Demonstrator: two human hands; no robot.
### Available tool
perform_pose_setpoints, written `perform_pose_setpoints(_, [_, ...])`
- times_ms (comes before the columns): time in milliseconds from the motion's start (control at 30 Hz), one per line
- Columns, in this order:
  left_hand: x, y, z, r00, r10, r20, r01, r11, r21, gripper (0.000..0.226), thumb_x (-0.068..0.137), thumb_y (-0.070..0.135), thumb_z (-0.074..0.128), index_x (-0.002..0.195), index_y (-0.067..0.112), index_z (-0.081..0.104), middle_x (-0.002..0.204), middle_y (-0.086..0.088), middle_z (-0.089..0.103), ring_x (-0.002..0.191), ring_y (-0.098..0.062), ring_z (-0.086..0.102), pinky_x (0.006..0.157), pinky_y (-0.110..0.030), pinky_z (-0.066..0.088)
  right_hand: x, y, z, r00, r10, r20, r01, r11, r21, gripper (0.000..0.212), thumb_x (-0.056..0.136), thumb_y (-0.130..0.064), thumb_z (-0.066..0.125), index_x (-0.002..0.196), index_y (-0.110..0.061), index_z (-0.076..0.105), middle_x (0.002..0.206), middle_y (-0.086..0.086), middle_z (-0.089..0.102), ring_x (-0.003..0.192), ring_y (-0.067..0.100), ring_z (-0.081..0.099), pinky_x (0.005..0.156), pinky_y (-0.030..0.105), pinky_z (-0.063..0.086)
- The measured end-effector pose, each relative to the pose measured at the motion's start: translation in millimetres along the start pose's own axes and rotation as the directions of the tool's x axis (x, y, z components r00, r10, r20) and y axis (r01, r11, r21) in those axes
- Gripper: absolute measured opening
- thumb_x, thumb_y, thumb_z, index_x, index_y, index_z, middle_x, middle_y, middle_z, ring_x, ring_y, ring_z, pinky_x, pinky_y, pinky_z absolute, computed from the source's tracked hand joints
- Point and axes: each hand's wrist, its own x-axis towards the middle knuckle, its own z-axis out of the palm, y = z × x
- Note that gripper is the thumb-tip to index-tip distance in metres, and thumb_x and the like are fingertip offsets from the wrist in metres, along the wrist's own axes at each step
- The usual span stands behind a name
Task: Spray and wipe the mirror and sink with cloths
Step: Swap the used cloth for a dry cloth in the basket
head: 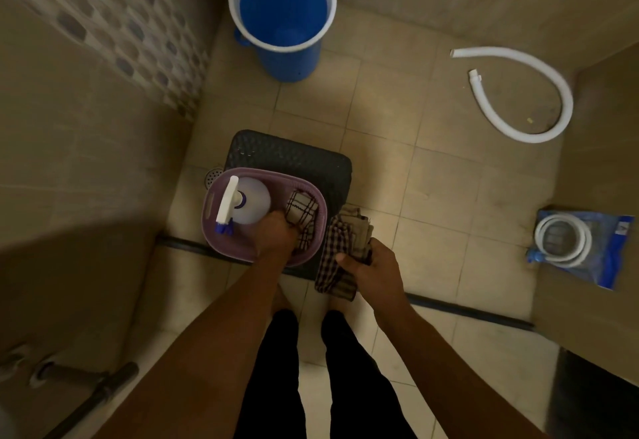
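Cloths are seen in two places: a checked cloth (pixel 301 212) is gripped inside the purple basket (pixel 316 227) by the curled fingers of the left hand (pixel 276 234), beside the spray bottle (pixel 247 201). A second bunched checked cloth (pixel 340 248) is pinched by the right hand (pixel 371 271) just beside the basket. The basket is carried by a dark stool (pixel 294 156) on the tiled floor (pixel 432 179). A blue bucket (pixel 281 9) is set well apart.

Dim warm light, soft shadows, blurred wide-angle edges.
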Motion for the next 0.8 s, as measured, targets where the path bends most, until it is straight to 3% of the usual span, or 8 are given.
perform_pose_setpoints(167, [-15, 8, -10, 1.0, 0.022, 0.007, -0.022, 1.0, -0.003, 0.018, 0.093, 0.027, 0.06, 0.101, 0.011, 0.061, 0.099, -0.007, 0.068, 0.096, -0.025, 0.064, 0.087, -0.033, 0.048, -4, -7, -2, 1.0, -0.022, 0.012, 0.022, 1.0, 0.003, 0.036, 0.086, -0.016, 0.073, 0.119, -0.013, 0.061, 0.105, -0.003, 0.067, 0.096, 0.014, 0.063, 0.08, 0.022, 0.051])
perform_pose_setpoints(300, [-35, -1, -18, 0.999, 0.041, 0.029, -0.033, 0.975, -0.22, 0.036, 0.085, 0.021, 0.066, 0.12, 0.014, 0.057, 0.115, -0.005, 0.066, 0.11, -0.026, 0.061, 0.099, -0.043, 0.05, -16, -23, -6, 0.998, -0.057, 0.022, 0.056, 0.998, 0.029, 0.035, 0.084, -0.015, 0.074, 0.117, -0.013, 0.065, 0.109, 0.001, 0.071, 0.1, 0.018, 0.067, 0.092, 0.039, 0.055])
perform_pose_setpoints(367, [-62, 6, -38, 0.998, 0.058, 0.027, -0.045, 0.934, -0.355, 0.036, 0.087, 0.018, 0.066, 0.121, 0.014, 0.059, 0.114, 0.0, 0.066, 0.109, -0.021, 0.062, 0.097, -0.037, 0.052, -25, -34, -7, 0.996, -0.088, 0.034, 0.087, 0.996, 0.031, 0.036, 0.083, -0.016, 0.075, 0.118, -0.013, 0.065, 0.109, 0.002, 0.072, 0.1, 0.018, 0.068, 0.093, 0.042, 0.056])
perform_pose_setpoints(433, [-93, 16, -63, 0.998, 0.061, -0.006, -0.057, 0.895, -0.441, 0.018, 0.092, 0.012, 0.062, 0.11, 0.013, 0.062, 0.098, -0.001, 0.065, 0.094, -0.017, 0.064, 0.083, -0.025, 0.053, -35, -47, -9, 0.991, -0.124, 0.054, 0.122, 0.992, 0.034, 0.036, 0.083, -0.016, 0.076, 0.117, -0.013, 0.066, 0.109, 0.002, 0.072, 0.1, 0.017, 0.068, 0.092, 0.042, 0.056])
perform_pose_setpoints(500, [-119, 27, -87, 0.992, 0.076, -0.097, -0.116, 0.84, -0.53, 0.017, 0.096, 0.006, 0.055, 0.109, 0.013, 0.062, 0.09, -0.001, 0.065, 0.085, -0.016, 0.064, 0.072, -0.014, 0.05, -44, -63, -9, 0.984, -0.159, 0.085, 0.157, 0.987, 0.032, 0.033, 0.083, -0.017, 0.076, 0.114, -0.015, 0.066, 0.108, 0.003, 0.072, 0.102, 0.02, 0.067, 0.092, 0.042, 0.055])
perform_pose_setpoints(600, [-156, 36, -118, 0.973, 0.085, -0.214, -0.202, 0.763, -0.614, 0.026, 0.099, 0.007, 0.051, 0.121, 0.005, 0.065, 0.11, -0.007, 0.07, 0.102, -0.02, 0.065, 0.084, -0.025, 0.054, -61, -85, -9, 0.965, -0.228, 0.127, 0.229, 0.973, 0.009, 0.032, 0.084, -0.018, 0.076, 0.114, -0.017, 0.065, 0.111, 0.004, 0.071, 0.104, 0.022, 0.065, 0.092, 0.041, 0.054])
perform_pose_setpoints(667, [-178, 40, -135, 0.966, 0.068, -0.248, -0.226, 0.686, -0.692, 0.026, 0.101, 0.01, 0.048, 0.118, 0.007, 0.068, 0.112, -0.006, 0.071, 0.104, -0.019, 0.066, 0.09, -0.033, 0.054, -71, -97, -6, 0.949, -0.28, 0.148, 0.284, 0.959, -0.01, 0.033, 0.084, -0.018, 0.075, 0.115, -0.017, 0.065, 0.11, 0.004, 0.071, 0.103, 0.021, 0.065, 0.089, 0.038, 0.054])
perform_pose_setpoints(800, [-231, 45, -172, 0.978, -0.009, -0.209, -0.187, 0.404, -0.895, 0.032, 0.104, 0.024, 0.044, 0.114, 0.008, 0.07, 0.106, -0.004, 0.073, 0.101, -0.018, 0.069, 0.09, -0.03, 0.055, -101, -119, 2, 0.866, -0.434, 0.25, 0.463, 0.883, -0.072, 0.03, 0.085, -0.021, 0.074, 0.113, -0.021, 0.065, 0.108, -0.001, 0.072, 0.1, 0.015, 0.066, 0.089, 0.036, 0.054])
